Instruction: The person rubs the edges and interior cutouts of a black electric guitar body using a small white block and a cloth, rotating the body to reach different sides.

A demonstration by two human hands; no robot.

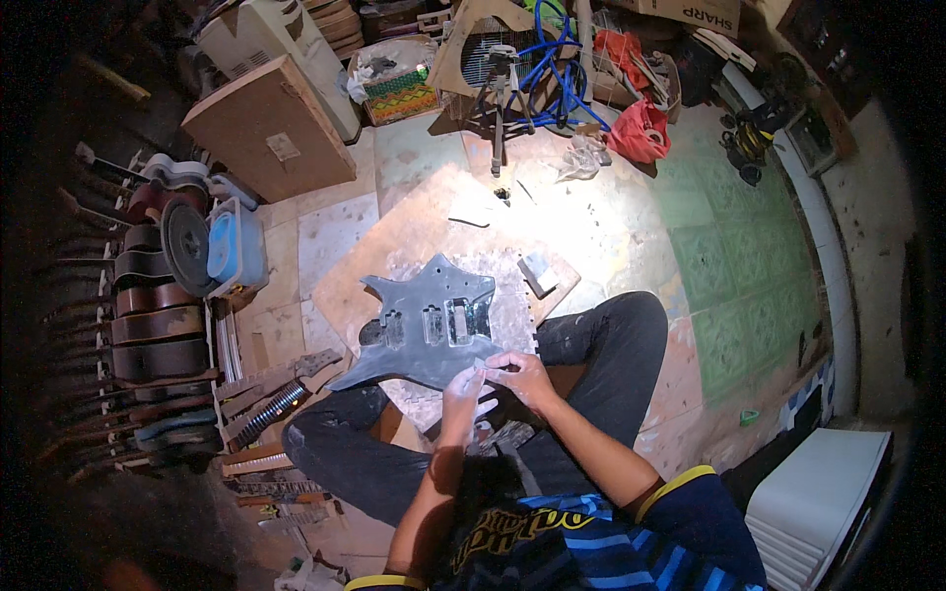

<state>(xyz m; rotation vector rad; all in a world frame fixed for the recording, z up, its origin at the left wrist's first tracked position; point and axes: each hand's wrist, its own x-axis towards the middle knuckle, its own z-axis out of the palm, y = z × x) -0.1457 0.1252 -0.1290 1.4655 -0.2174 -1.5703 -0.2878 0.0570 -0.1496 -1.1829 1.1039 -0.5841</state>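
A dark grey electric guitar body, with pointed horns and routed cavities, lies flat in front of my crossed legs. Over its near right edge my two hands meet, fingertips together. My left hand, dusted white, pinches a small pale grey piece, perhaps folded sandpaper; it is too small to be sure. On the piece's right side the fingers of my right hand are closed against it. A dark block with a pale face rests on the board, right of the guitar body.
Under the guitar body is a worn board. A thin dark curved strip lies toward its far corner. Several guitar bodies line the left side, beside a plastic bin. Blue hose and a red bag are at the back.
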